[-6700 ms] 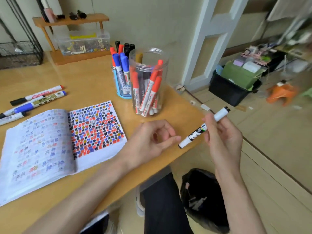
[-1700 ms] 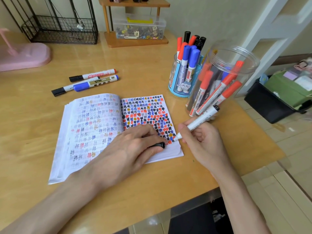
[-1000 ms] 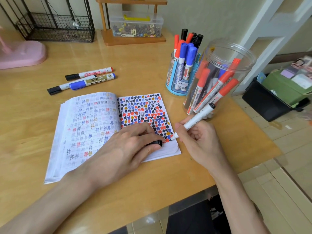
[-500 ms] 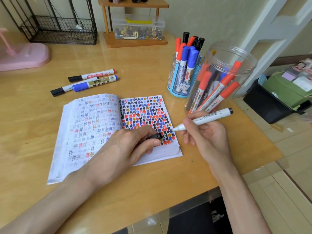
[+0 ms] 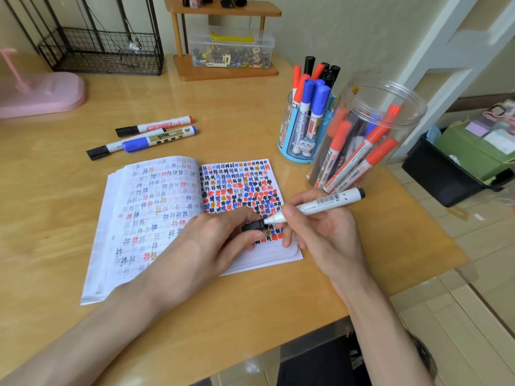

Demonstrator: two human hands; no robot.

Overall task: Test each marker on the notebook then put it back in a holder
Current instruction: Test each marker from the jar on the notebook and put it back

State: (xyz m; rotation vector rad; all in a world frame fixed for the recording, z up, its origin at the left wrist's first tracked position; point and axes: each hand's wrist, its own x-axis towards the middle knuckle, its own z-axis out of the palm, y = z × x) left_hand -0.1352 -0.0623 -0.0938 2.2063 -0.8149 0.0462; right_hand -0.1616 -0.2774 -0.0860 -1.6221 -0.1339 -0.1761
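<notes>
The right hand point(image 5: 320, 238) has its fingers curled tight around a white marker point(image 5: 324, 205), held low over the bottom corner of the open notebook point(image 5: 156, 207) (the page full of colored marks). The left hand point(image 5: 206, 243) rests on the notebook and pinches the black cap point(image 5: 252, 226) in its fingers, right at the marker's tip. A clear jar point(image 5: 390, 101) of markers stands just beside the notebook.

Wooden desk point(image 5: 237, 112) vs pale wall point(image 5: 348, 29), beige floor point(image 5: 459, 316) (white door frame point(image 5: 457, 48) at rt).
</notes>
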